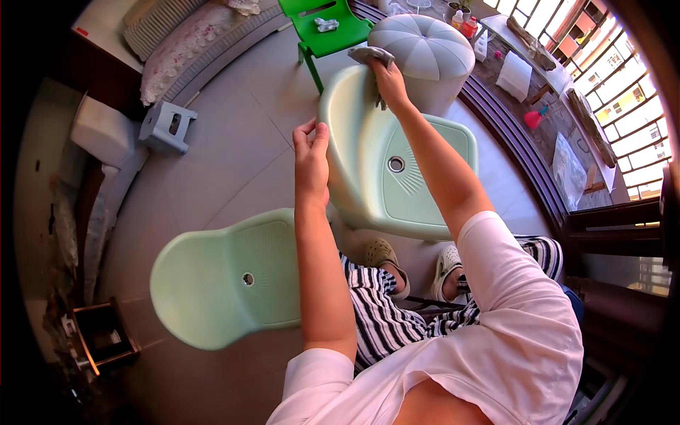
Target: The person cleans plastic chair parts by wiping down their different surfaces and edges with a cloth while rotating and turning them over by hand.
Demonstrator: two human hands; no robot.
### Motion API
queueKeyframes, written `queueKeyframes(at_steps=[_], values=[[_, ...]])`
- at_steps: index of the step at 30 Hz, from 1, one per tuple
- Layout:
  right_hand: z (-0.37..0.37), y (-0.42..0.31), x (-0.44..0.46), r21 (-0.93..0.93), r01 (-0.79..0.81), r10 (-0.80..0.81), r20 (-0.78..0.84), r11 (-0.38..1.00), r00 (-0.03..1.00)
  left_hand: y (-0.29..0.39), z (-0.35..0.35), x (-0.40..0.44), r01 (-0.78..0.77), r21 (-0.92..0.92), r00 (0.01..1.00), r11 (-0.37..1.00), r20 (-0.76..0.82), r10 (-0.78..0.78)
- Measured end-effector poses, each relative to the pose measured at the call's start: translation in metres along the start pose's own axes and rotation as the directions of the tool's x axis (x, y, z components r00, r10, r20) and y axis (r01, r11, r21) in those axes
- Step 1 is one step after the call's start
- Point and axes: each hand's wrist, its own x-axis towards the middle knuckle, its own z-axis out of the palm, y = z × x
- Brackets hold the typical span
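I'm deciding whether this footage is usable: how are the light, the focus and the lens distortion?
All in the head view: fisheye bending with black corners; the barred window partly washed out by daylight; the floor dim and brownish at lower left; the upper pale green chair softly shaded with clear edges; the left hand and right hand without obvious motion blur.

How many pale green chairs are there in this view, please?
2. The first chair is in front of the person, with the right hand holding a grey cloth at its backrest. The second chair is to the left, partly hidden by the left forearm. No third shows.
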Motion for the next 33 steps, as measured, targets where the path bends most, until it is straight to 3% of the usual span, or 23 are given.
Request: queueKeyframes(at_steps=[2,5,8,11,13,15,16,17,18,21,23,25,29,33], values=[[-0.012,0.033,-0.013,0.245,-0.249,0.269,-0.051,0.937,0.962,0.0,-0.001,0.001,0.028,-0.024,0.999,0.999,0.019,-0.028],[-0.028,0.083,-0.046,0.219,-0.549,0.56,0.016,0.807,0.829,0.0,-0.001,0.001,0.024,-0.015,1.0,1.0,0.02,-0.023],[-0.008,0.076,-0.056,0.352,-0.597,0.654,-0.06,0.721,0.754,0.003,0.0,-0.001,0.031,-0.029,0.999,0.999,0.019,-0.03],[0.018,0.017,-0.067,0.526,-0.425,0.559,-0.121,0.737,0.82,0.001,0.0,-0.002,0.028,0.012,1.0,1.0,0.013,-0.028],[0.026,-0.035,-0.087,0.553,-0.284,0.336,0.007,0.783,0.942,-0.007,-0.004,0.004,0.006,0.025,1.0,1.0,-0.006,-0.006],[0.048,-0.053,-0.119,0.422,0.113,-0.11,-0.031,0.9,0.993,-0.009,-0.004,0.006,-0.055,-0.04,0.998,0.998,0.009,0.055],[0.04,-0.076,-0.142,0.166,0.278,-0.296,0.098,0.946,0.95,-0.017,-0.009,0.011,-0.026,-0.139,0.999,0.99,0.037,0.031],[0.032,-0.102,-0.165,-0.074,0.459,-0.425,0.271,0.885,0.864,-0.025,-0.017,0.016,0.005,-0.236,0.998,0.972,0.066,0.011],[0.026,-0.107,-0.181,-0.019,0.443,-0.415,0.312,0.897,0.854,-0.022,-0.023,0.011,-0.044,-0.068,0.994,0.997,0.1,0.051],[0.003,-0.097,-0.227,0.061,0.424,-0.415,0.364,0.904,0.834,0.0,-0.014,0.004,0.135,-0.342,0.982,0.93,0.174,-0.078],[-0.009,-0.076,-0.27,-0.065,0.465,-0.412,0.368,0.883,0.834,-0.006,-0.011,0.011,0.098,-0.262,0.994,0.96,0.064,-0.084],[-0.019,-0.046,-0.308,-0.154,0.479,-0.377,0.432,0.864,0.819,-0.01,-0.014,0.013,0.052,-0.208,0.996,0.977,0.081,-0.035],[-0.03,-0.021,-0.337,-0.112,0.314,-0.232,0.455,0.943,0.859,-0.01,-0.013,0.012,0.031,-0.123,0.998,0.992,0.065,-0.023],[-0.031,-0.041,-0.324,0.276,0.048,-0.104,0.195,0.96,0.975,-0.011,-0.015,0.012,0.041,-0.127,0.996,0.991,0.079,-0.031]])
